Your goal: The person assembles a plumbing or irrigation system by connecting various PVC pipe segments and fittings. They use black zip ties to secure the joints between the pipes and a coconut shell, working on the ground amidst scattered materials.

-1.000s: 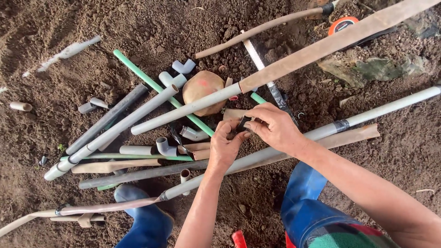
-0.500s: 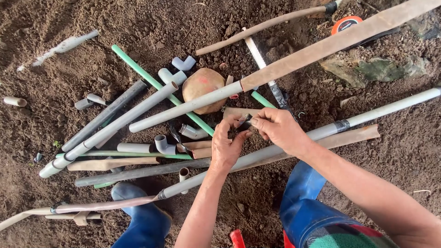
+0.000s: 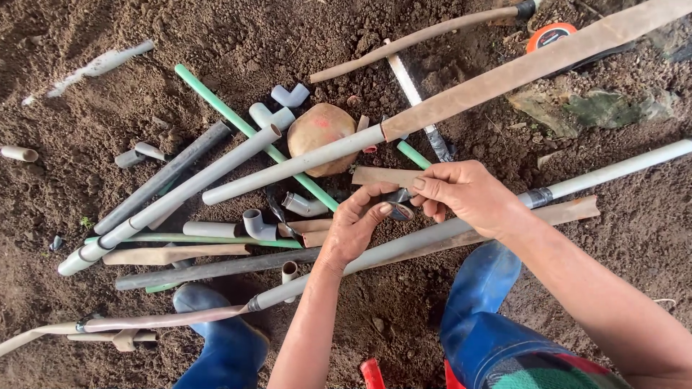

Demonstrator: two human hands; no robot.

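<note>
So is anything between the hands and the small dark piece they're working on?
Nothing visible. Both the left hand and right hand already have their fingers on the small dark piece, held above the grey pipe lying on the soil.

green pipe [image 3: 216, 103] – across grey pipes | tan round stone [image 3: 321, 130] | orange tape measure [image 3: 549, 34] – top right | blue boots [image 3: 223, 338]
</note>
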